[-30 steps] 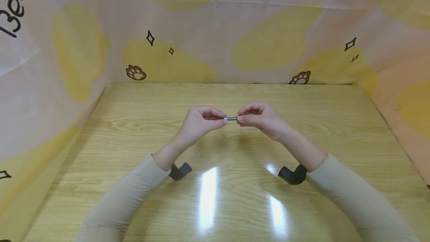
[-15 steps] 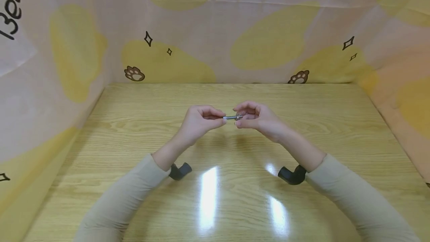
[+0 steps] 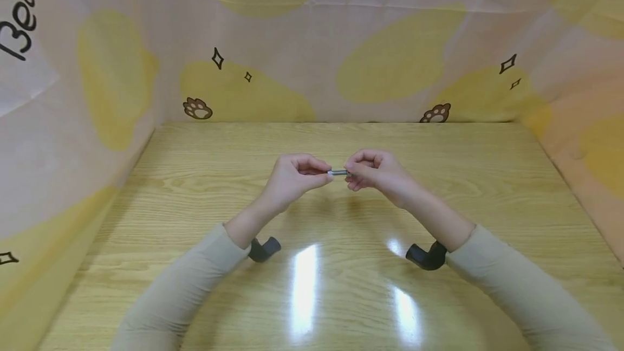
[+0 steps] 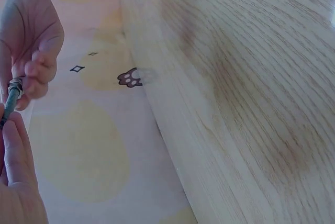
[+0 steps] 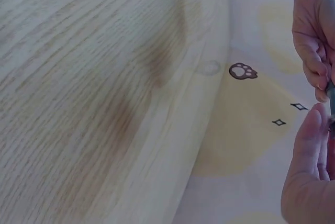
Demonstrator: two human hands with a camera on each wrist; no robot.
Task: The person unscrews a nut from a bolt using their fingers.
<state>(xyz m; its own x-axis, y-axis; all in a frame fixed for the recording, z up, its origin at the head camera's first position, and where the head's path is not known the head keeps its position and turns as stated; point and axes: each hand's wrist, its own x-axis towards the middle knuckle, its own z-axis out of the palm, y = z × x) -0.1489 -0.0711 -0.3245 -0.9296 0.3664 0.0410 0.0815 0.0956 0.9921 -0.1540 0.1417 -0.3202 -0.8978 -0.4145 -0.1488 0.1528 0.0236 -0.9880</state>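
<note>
A thin metal bolt point(image 3: 339, 173) is held level above the table, bridging both hands. My left hand point(image 3: 292, 177) pinches its left end between thumb and fingers. At the other end, my right hand point(image 3: 380, 171) grips the nut point(image 4: 16, 85) with thumb and index finger, the remaining fingers curled below. The left wrist view shows the threaded shaft point(image 4: 10, 101) running from the left fingertips into the nut. In the right wrist view the bolt is mostly cut off by the frame's edge.
Below the hands lies a wood-grain table point(image 3: 219, 177). A patterned cloth point(image 3: 273, 42) rises behind it and along both sides. Black curved pieces point(image 3: 427, 256) stick out by each wrist. Light glares off the near tabletop.
The right fingers loosened from the nut half a second ago, baring it, and now close over it again, with the thumb higher than before. The left hand keeps its pinch on the bolt.
</note>
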